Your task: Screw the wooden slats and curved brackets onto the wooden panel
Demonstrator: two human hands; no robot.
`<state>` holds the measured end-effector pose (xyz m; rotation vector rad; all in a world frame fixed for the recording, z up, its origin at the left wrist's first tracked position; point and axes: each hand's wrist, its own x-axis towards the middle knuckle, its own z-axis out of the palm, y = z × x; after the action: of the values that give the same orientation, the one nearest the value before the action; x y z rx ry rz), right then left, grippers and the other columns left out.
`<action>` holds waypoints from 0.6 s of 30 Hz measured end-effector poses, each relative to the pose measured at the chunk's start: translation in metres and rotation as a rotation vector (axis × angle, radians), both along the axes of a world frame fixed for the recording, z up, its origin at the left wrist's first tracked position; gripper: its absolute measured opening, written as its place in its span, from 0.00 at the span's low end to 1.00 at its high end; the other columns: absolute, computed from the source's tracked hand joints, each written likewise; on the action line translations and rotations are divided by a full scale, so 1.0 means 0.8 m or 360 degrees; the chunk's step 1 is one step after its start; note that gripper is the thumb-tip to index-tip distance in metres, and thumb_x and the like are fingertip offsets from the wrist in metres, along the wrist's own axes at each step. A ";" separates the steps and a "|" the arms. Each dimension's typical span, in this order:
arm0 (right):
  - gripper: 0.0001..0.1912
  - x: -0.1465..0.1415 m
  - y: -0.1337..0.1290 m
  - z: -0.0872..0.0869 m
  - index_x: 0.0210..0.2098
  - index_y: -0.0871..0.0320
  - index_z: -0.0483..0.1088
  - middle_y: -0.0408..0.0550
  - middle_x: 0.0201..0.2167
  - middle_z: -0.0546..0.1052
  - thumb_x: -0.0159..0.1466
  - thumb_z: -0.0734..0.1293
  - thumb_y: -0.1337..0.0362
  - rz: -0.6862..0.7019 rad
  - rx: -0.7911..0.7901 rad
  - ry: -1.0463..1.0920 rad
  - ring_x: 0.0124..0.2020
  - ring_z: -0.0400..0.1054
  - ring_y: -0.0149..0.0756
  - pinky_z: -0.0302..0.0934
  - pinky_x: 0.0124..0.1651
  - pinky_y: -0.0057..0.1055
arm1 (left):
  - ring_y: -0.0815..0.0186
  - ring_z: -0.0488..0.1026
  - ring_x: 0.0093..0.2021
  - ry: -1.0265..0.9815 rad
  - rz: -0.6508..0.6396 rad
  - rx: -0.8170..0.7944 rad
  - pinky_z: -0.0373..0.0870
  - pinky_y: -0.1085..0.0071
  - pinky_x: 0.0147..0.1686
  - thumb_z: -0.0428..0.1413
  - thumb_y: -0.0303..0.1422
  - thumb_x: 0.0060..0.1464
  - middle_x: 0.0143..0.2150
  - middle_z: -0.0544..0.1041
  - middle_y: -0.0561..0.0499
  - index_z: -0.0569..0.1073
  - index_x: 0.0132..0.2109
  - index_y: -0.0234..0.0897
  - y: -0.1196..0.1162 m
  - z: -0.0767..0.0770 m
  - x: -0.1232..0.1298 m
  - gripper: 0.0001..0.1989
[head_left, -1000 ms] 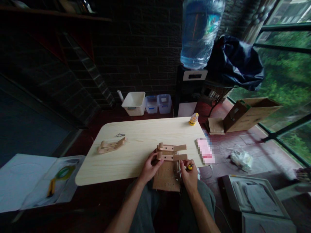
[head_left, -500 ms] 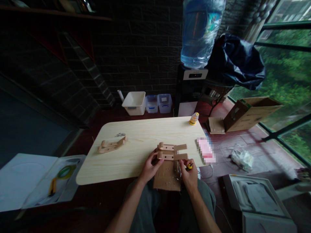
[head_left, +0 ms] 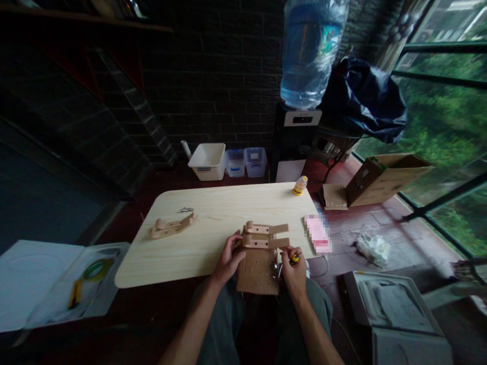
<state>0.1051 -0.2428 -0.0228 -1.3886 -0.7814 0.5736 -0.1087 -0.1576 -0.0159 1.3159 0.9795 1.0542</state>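
Two curved wooden pieces with dark holes (head_left: pixel 262 244) lie side by side on a brown cardboard sheet (head_left: pixel 258 276) at the table's front edge. My left hand (head_left: pixel 229 258) touches their left end and the cardboard's edge, fingers apart and slightly bent. In my right hand (head_left: pixel 294 266) is a small yellow-and-black tool (head_left: pixel 294 258), near the right end of the front wooden piece. Another pair of wooden pieces (head_left: pixel 172 226) rests at the table's left, with several small metal parts (head_left: pixel 186 210) behind it.
On the pale table (head_left: pixel 213 203), a clear bottle with yellow cap and base (head_left: pixel 300 185) stands at the back right. A pink item (head_left: pixel 318 234) is at the right edge. An open white case (head_left: pixel 91 279) lies left; a water dispenser (head_left: pixel 297 137) stands behind.
My right hand has turned slightly with the tool, and my left fingers have loosened at the wooden pieces' left end. The whole view has shifted a little.
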 end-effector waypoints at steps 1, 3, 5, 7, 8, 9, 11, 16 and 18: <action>0.16 0.002 -0.001 -0.002 0.29 0.51 0.56 0.44 0.32 0.76 0.63 0.68 0.56 0.0006 0.0004 0.0020 0.41 0.73 0.39 0.65 0.42 0.35 | 0.52 0.65 0.68 -0.0022 0.0084 0.0005 0.64 0.54 0.65 0.62 0.37 0.52 0.69 0.65 0.42 0.71 0.52 0.42 0.002 -0.001 -0.004 0.21; 0.15 0.005 -0.004 -0.007 0.30 0.52 0.57 0.47 0.37 0.78 0.63 0.68 0.56 0.0016 0.0016 0.0081 0.44 0.75 0.41 0.67 0.45 0.38 | 0.55 0.67 0.66 -0.0066 0.0361 -0.0003 0.64 0.56 0.64 0.60 0.38 0.53 0.66 0.69 0.42 0.70 0.52 0.41 0.012 0.004 -0.009 0.19; 0.15 0.006 -0.006 -0.011 0.31 0.52 0.57 0.50 0.41 0.79 0.63 0.68 0.55 0.0027 0.0036 0.0167 0.46 0.76 0.44 0.69 0.47 0.41 | 0.58 0.70 0.62 -0.0161 0.0766 0.0023 0.68 0.59 0.60 0.57 0.40 0.57 0.62 0.72 0.42 0.69 0.51 0.41 0.031 0.022 -0.007 0.17; 0.15 0.005 -0.007 -0.012 0.32 0.52 0.57 0.51 0.42 0.80 0.63 0.69 0.55 0.0052 0.0041 0.0241 0.48 0.76 0.45 0.70 0.48 0.44 | 0.60 0.73 0.58 -0.0250 0.1098 0.0062 0.71 0.62 0.54 0.55 0.41 0.59 0.59 0.75 0.44 0.68 0.48 0.40 0.060 0.054 0.002 0.13; 0.15 0.003 -0.008 -0.012 0.32 0.52 0.58 0.52 0.43 0.80 0.63 0.69 0.55 0.0058 0.0039 0.0267 0.48 0.77 0.46 0.71 0.49 0.44 | 0.61 0.74 0.56 -0.0289 0.1189 0.0086 0.72 0.64 0.52 0.53 0.41 0.61 0.57 0.75 0.44 0.68 0.47 0.40 0.078 0.074 0.009 0.12; 0.15 0.002 -0.008 -0.011 0.32 0.52 0.57 0.52 0.44 0.80 0.63 0.69 0.55 0.0062 0.0035 0.0289 0.49 0.77 0.46 0.71 0.49 0.44 | 0.62 0.75 0.54 -0.0318 0.1234 0.0118 0.73 0.65 0.49 0.51 0.40 0.62 0.55 0.76 0.44 0.68 0.47 0.40 0.097 0.096 0.019 0.11; 0.16 0.000 -0.010 -0.008 0.31 0.52 0.57 0.54 0.45 0.80 0.63 0.69 0.55 0.0052 0.0034 0.0320 0.49 0.77 0.46 0.71 0.49 0.45 | 0.63 0.76 0.52 -0.0337 0.1185 0.0234 0.73 0.68 0.46 0.50 0.40 0.64 0.55 0.76 0.43 0.68 0.48 0.39 0.140 0.138 0.039 0.11; 0.15 0.005 -0.016 -0.003 0.32 0.53 0.59 0.55 0.46 0.80 0.62 0.70 0.55 0.0007 0.0062 0.0384 0.47 0.78 0.47 0.73 0.48 0.46 | 0.67 0.77 0.45 0.0196 0.1108 0.0298 0.71 0.71 0.43 0.41 0.39 0.69 0.49 0.78 0.40 0.69 0.47 0.34 0.235 0.201 0.054 0.16; 0.15 0.010 -0.018 -0.004 0.33 0.53 0.59 0.55 0.45 0.81 0.62 0.70 0.55 0.0008 0.0065 0.0401 0.46 0.79 0.47 0.73 0.47 0.46 | 0.65 0.76 0.43 0.0344 0.1053 0.0301 0.71 0.68 0.45 0.46 0.38 0.67 0.44 0.79 0.41 0.70 0.46 0.32 0.254 0.205 0.034 0.14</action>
<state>0.1133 -0.2572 -0.0262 -1.2485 -0.5906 0.7174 -0.0817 0.0457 0.1479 1.3037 1.5724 1.5508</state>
